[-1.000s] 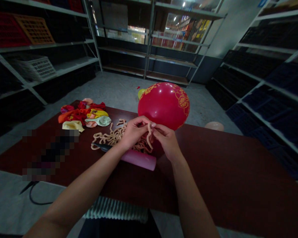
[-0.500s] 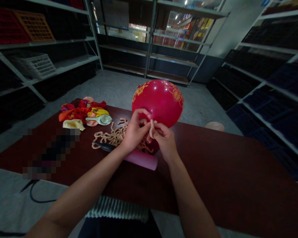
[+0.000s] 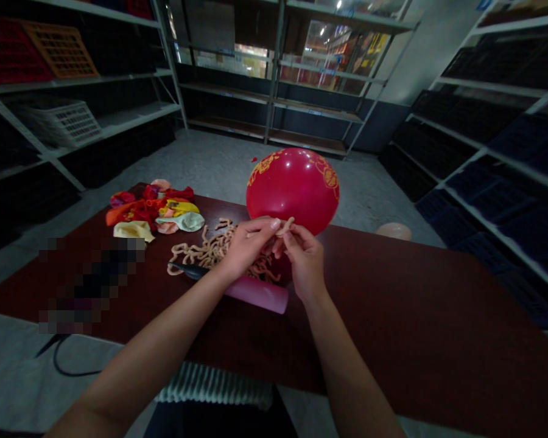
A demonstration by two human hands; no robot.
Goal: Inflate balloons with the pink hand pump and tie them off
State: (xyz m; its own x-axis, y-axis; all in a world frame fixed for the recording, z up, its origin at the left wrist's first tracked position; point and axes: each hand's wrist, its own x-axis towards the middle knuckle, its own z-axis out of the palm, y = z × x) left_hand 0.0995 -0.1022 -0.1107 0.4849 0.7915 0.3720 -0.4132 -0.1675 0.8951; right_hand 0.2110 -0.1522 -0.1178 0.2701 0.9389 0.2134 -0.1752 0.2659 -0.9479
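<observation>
An inflated red balloon (image 3: 295,188) with gold printing stands just beyond my hands, over the table's far edge. My left hand (image 3: 249,243) is closed, thumb and fingers pinching a short beige cord (image 3: 286,227) close to the balloon's underside. The other end of that cord is pinched by my right hand (image 3: 305,252). The balloon's neck is hidden behind my fingers. Under my left hand lies a pile of similar wavy beige cords (image 3: 210,246). In front of the pile rests a pink tube (image 3: 260,294), with a black tapered piece (image 3: 189,269) to its left.
Several limp balloons (image 3: 150,207) in mixed colours lie at the left of the dark brown table (image 3: 415,322). A blurred-out dark object (image 3: 95,283) sits nearer, above a cable (image 3: 73,370). A pale round object (image 3: 394,231) is beyond the far edge. Shelves (image 3: 274,91) surround the room.
My left fingers have come down and closed over the cord. The cord has turned from upright to slanting, and the balloon has shifted slightly right.
</observation>
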